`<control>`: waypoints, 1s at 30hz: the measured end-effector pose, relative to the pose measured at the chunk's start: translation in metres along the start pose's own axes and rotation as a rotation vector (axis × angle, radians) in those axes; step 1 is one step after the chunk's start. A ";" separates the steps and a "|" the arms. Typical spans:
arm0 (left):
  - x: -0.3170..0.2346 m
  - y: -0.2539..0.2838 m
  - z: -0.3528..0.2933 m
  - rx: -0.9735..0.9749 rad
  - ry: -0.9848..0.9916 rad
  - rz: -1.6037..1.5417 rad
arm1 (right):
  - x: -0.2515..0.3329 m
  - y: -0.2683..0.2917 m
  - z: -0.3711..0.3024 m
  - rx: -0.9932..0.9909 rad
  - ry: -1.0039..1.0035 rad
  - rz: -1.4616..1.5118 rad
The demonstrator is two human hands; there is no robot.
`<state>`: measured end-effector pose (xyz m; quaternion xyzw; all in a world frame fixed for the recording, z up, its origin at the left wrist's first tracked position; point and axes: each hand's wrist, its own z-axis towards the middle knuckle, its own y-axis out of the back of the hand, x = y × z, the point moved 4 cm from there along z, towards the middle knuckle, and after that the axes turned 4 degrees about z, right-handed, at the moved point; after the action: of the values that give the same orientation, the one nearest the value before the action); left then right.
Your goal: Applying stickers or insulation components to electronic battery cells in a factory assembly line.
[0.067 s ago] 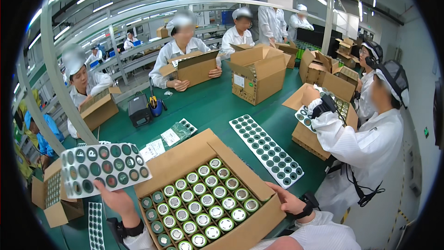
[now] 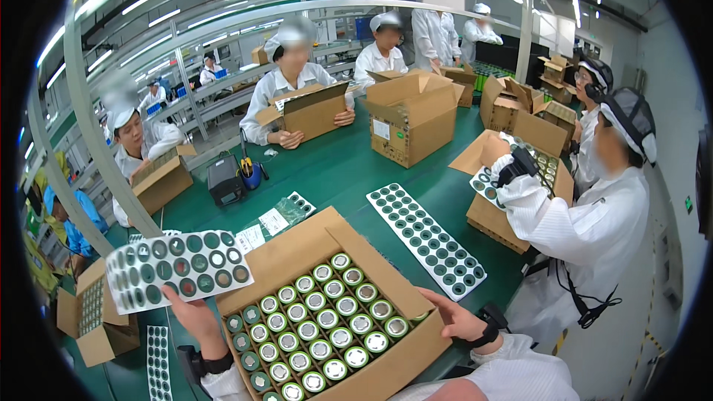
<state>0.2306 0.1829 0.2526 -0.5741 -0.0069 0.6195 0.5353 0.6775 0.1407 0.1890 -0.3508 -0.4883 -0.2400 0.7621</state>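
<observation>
Left hand (image 2: 196,319): lower left of frame; pinching the lower edge of the sheet (image 2: 178,270), thumb in front, other fingers mostly hidden.
Right hand (image 2: 457,319): lower right of centre; half-curled, touching right side of the box (image 2: 405,360); gripping or just resting, cannot tell.
Sheet: left of frame, raised, white with dark green rings; long axis runs left-right across frame, left end bowed.
Cells (image 2: 327,318): lower centre, upright in box dividers, lower right of sheet.
Nearer hand: left, holding sheet; right well apart, across the box.
Sheet vs box: right end overlaps left flap in view; contact, cannot tell.
Cell tops: about six along box's left side dark green; rest mostly bare metal, bright green rims.
Count, hands: 2.
Count, held sheet: 1, three rows of rings.
Count, box between hands: 1.
Count, cells: over thirty; lower edge cuts some off.
Count, spare sheet (image 2: 427,241) right of centre: 1.
Count, narrow sheet (image 2: 159,364) lower left: 1.
Count, side box (image 2: 111,340) far left: 1.
</observation>
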 end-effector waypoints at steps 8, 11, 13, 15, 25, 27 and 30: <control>0.023 0.022 0.009 0.142 0.140 0.135 | 0.020 -0.001 -0.007 0.116 0.119 -0.199; 0.014 0.010 0.000 0.139 0.197 0.232 | 0.020 0.000 -0.005 0.124 0.138 -0.304; 0.019 0.030 0.012 0.229 0.072 0.419 | 0.020 0.000 -0.004 0.133 0.136 -0.391; 0.017 0.028 0.010 0.205 0.101 0.429 | 0.022 -0.003 0.000 0.129 0.144 -0.438; 0.018 0.083 0.024 -0.079 0.152 0.312 | -0.007 0.001 0.012 0.154 0.155 -0.248; 0.011 0.071 0.015 -0.148 0.081 0.380 | -0.010 0.000 0.011 0.149 0.195 -0.220; 0.003 0.069 0.019 -0.184 0.062 0.404 | -0.016 0.003 0.012 0.157 0.194 -0.217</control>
<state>0.1726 0.1667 0.2133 -0.6289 0.0684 0.6931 0.3456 0.6660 0.1517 0.1765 -0.2105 -0.4649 -0.3148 0.8003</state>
